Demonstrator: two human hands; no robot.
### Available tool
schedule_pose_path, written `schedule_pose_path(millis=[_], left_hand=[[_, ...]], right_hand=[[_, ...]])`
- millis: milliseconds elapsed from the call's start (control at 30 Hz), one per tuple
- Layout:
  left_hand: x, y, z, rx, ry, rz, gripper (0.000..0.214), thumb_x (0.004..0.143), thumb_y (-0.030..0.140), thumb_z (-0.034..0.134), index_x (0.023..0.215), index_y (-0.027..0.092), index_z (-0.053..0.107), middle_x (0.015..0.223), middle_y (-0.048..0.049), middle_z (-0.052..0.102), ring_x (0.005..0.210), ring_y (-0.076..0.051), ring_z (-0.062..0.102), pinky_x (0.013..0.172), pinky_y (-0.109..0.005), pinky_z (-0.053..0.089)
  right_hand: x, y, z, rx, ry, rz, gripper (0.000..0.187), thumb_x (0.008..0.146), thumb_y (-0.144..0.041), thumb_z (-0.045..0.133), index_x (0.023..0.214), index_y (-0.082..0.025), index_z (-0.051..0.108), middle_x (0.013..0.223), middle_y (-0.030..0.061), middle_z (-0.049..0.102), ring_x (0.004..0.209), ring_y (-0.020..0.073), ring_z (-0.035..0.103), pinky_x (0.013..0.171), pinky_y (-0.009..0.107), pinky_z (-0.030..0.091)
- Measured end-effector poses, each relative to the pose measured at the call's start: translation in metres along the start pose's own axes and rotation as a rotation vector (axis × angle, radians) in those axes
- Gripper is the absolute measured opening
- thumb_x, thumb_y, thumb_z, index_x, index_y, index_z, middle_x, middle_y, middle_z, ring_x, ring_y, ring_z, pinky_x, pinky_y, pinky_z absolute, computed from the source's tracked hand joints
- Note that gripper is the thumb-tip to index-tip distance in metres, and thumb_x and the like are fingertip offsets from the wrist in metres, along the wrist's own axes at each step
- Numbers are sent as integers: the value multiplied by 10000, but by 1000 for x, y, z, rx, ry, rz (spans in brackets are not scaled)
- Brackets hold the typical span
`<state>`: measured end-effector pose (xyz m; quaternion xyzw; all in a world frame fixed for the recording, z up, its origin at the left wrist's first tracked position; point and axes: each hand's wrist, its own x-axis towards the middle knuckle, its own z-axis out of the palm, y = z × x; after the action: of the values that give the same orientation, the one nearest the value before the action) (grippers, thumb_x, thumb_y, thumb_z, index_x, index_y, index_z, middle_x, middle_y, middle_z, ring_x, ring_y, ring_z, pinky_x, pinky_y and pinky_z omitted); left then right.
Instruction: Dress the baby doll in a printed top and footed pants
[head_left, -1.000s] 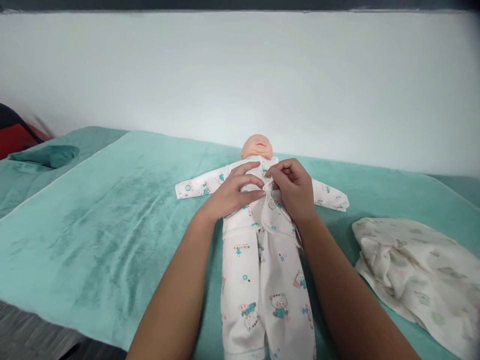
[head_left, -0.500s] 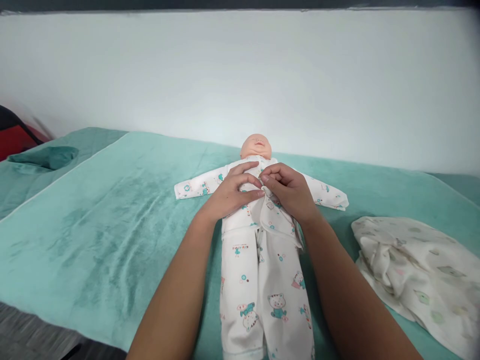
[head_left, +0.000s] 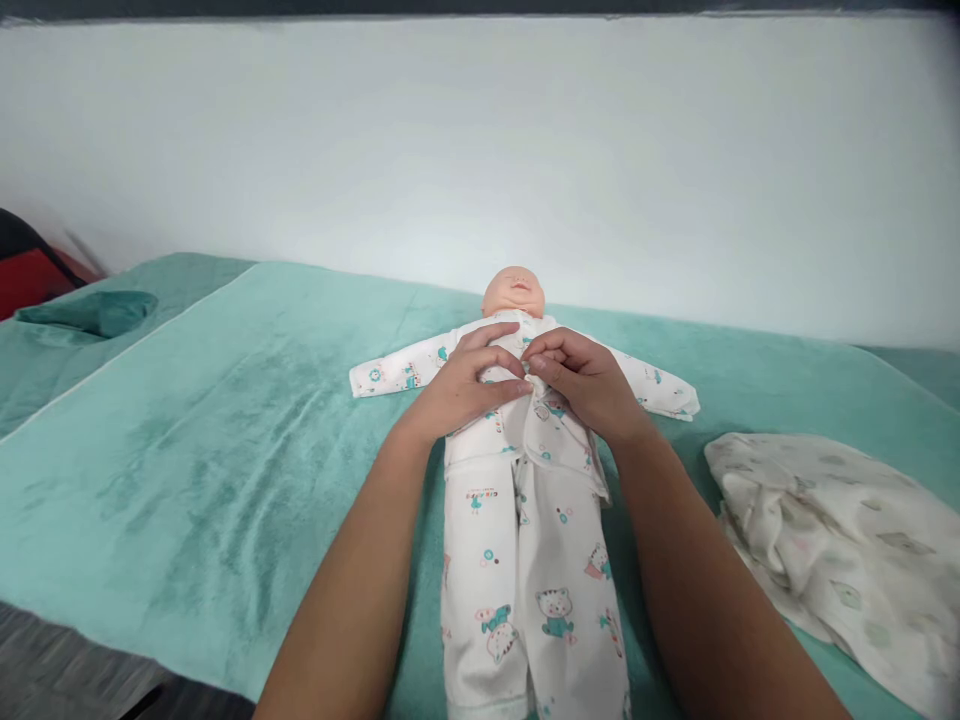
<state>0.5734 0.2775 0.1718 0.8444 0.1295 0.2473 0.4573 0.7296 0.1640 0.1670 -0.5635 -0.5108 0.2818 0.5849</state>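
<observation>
A baby doll [head_left: 514,290] lies face up on a teal towel [head_left: 225,420], head toward the wall. It wears a white printed shirt [head_left: 390,372] with sleeves spread out and matching printed trousers [head_left: 525,580]. Both my hands meet on the doll's chest. My left hand [head_left: 465,388] lies on the shirt front with fingers bent, pinching the fabric edge. My right hand [head_left: 589,385] pinches the other shirt flap at the middle of the chest, fingertips touching those of the left.
A crumpled pale printed cloth [head_left: 840,550] lies on the towel at the right. A folded dark teal cloth [head_left: 90,312] sits at the far left, with a red and black thing [head_left: 30,272] behind it. A white wall rises just behind the doll's head.
My right hand has dropped slightly and drawn the shirt flap leftward, so its fingertips now press against my left hand's at the chest. The doll has stayed in place.
</observation>
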Motion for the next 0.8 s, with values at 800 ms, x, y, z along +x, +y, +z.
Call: schedule_pose_path(millis=[800], left_hand=[[6,-11,13,-30,440,-83,276,791,192,653,707,218,392,1214,-43,637,1167,-201,577,1059,-356,403]], right_hand=[[4,5,7,213,297,-74,126,811,-332,711,790,-223,653,654,-35,504,563,105,395,543,256,328]])
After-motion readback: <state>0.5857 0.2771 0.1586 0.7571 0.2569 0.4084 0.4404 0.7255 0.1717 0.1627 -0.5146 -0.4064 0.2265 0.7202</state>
